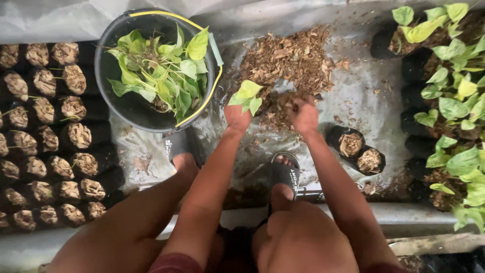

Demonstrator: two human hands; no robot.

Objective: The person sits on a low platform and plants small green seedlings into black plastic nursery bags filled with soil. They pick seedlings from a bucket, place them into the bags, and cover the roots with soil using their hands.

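My left hand [236, 117] grips a small leafy green cutting [246, 95] upright over a black grow bag that is mostly hidden between my hands. My right hand [304, 114] is closed on a clump of brown bark mulch right beside the cutting. Behind both hands lies a loose mulch pile [288, 55] on the grey plastic sheet [369, 96]. My feet in black sandals rest on the sheet below my hands.
A black bucket [113, 91] full of green cuttings stands at upper left. Rows of mulch-filled black bags [45, 131] cover the left side. Two filled bags [358, 150] sit to my right, and planted bags with leafy plants [449, 101] line the right edge.
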